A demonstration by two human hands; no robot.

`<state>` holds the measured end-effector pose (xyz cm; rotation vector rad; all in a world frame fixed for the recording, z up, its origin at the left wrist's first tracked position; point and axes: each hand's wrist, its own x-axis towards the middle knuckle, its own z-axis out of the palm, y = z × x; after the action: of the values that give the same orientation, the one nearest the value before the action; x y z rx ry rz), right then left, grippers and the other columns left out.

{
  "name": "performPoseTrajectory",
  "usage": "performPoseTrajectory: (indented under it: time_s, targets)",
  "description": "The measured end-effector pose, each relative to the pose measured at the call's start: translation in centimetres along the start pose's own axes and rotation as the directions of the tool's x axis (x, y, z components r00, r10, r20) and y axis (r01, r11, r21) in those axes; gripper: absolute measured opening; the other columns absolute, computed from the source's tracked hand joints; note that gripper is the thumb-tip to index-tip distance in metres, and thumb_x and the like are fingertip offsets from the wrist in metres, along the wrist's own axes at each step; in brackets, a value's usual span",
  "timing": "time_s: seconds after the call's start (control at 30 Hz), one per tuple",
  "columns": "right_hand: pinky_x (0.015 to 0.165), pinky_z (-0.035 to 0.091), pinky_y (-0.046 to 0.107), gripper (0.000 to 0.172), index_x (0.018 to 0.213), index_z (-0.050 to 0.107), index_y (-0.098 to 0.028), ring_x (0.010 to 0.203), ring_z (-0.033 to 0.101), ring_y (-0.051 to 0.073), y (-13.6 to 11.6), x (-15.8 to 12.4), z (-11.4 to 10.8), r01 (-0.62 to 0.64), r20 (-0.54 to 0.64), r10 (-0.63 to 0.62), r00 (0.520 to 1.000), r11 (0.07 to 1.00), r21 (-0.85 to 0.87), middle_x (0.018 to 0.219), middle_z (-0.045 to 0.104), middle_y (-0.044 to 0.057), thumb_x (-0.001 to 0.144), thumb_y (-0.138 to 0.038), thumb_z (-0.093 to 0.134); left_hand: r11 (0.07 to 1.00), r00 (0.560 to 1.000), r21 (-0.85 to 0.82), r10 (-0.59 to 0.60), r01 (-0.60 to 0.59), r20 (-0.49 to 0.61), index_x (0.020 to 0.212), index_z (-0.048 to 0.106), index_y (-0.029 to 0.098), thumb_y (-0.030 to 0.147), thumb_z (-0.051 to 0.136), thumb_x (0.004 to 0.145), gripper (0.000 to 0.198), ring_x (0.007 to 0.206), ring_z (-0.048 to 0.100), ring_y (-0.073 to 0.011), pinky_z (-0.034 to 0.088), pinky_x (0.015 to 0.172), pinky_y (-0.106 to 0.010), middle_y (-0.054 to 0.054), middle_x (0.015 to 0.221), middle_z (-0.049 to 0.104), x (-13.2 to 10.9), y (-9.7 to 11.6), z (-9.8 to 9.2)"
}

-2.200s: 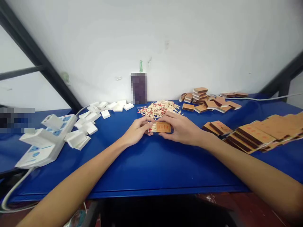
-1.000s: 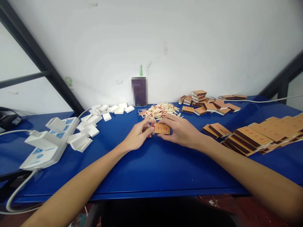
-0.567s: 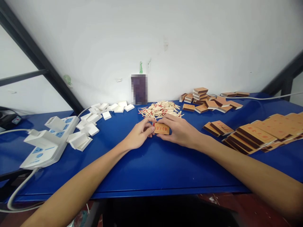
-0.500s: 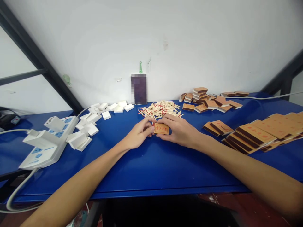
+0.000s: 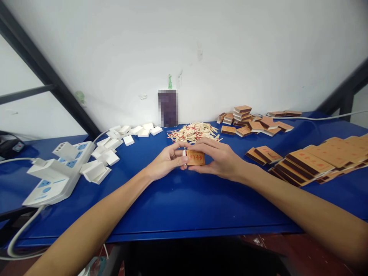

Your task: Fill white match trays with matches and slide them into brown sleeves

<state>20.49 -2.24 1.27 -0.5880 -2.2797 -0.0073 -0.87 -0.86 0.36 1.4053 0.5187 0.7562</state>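
A matchbox (image 5: pixel 196 157) with an orange cover and red characters is held between both hands above the middle of the blue table. My left hand (image 5: pixel 169 158) pinches its left end, the thumb on the near side, where a bit of white inner tray shows. My right hand (image 5: pixel 220 158) grips the cover by its top and bottom edges, fingers closed around it. Just behind the hands lies a heap of red-tipped matches (image 5: pixel 195 131). The fingers hide part of the box's left end, so how far the tray is in cannot be made out.
White inner trays (image 5: pixel 112 143) are scattered at left, beside a white power strip (image 5: pixel 71 165) with plugs and cables. Orange matchbox covers (image 5: pixel 255 125) are piled at back right; more stand in rows (image 5: pixel 310 160) at right. A pixelated dark object (image 5: pixel 168 108) leans on the wall.
The matchbox has tilted a little, its front turned more toward me. Red match heads seen at its left end are now mostly hidden, and my left thumb lies straighter across that end.
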Motion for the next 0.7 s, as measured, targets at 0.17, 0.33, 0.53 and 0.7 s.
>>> performPoseTrajectory:
  time_s: [0.17, 0.33, 0.53, 0.7]
  targets:
    - [0.078, 0.055, 0.035, 0.039, 0.123, 0.057, -0.022, 0.091, 0.063, 0.021, 0.0, -0.2, -0.1, 0.068, -0.031, -0.068, 0.997, 0.998, 0.005, 0.100, 0.066, 0.008, 0.089, -0.039, 0.065, 0.999, 1.000, -0.042, -0.009, 0.010, 0.012, 0.105, 0.052, 0.019, 0.043, 0.083, 0.072, 0.052, 0.058, 0.054, -0.0075, 0.042, 0.058, -0.021, 0.004, 0.069, 0.059, -0.1, 0.1, 0.4]
    - [0.080, 0.054, 0.037, 0.043, 0.127, 0.055, -0.023, 0.093, 0.063, 0.022, 0.1, -0.3, 0.0, 0.033, 0.017, -0.033, 0.999, 0.999, 0.011, 0.103, 0.065, 0.008, 0.089, -0.039, 0.065, 0.999, 1.000, -0.039, -0.019, 0.019, 0.000, 0.104, 0.051, 0.019, 0.046, 0.084, 0.069, 0.054, 0.056, 0.052, -0.0076, 0.041, 0.056, -0.022, 0.004, 0.068, 0.059, 0.0, -0.2, 0.3]
    - [0.076, 0.052, 0.035, 0.039, 0.122, 0.057, -0.019, 0.090, 0.062, 0.021, -1.2, 0.7, -0.9, -0.132, 0.094, 0.136, 0.986, 0.990, -0.042, 0.103, 0.065, 0.010, 0.088, -0.039, 0.063, 0.999, 0.997, -0.041, 0.014, -0.017, -0.075, 0.109, 0.056, 0.017, 0.051, 0.079, 0.072, 0.056, 0.060, 0.053, -0.0099, 0.040, 0.057, -0.023, 0.000, 0.072, 0.061, 0.1, 0.1, 0.6]
    - [0.077, 0.049, 0.041, 0.041, 0.127, 0.054, -0.020, 0.095, 0.063, 0.027, -1.8, 1.9, -6.1, -0.362, -0.031, 0.375, 0.927, 0.867, -0.343, 0.117, 0.065, 0.013, 0.090, -0.038, 0.057, 0.981, 0.940, 0.166, 0.149, -0.102, -0.306, 0.097, 0.063, 0.015, 0.049, 0.060, 0.084, 0.037, 0.055, 0.047, -0.0103, 0.036, 0.054, -0.024, 0.001, 0.062, 0.055, 0.8, 0.0, -1.0]
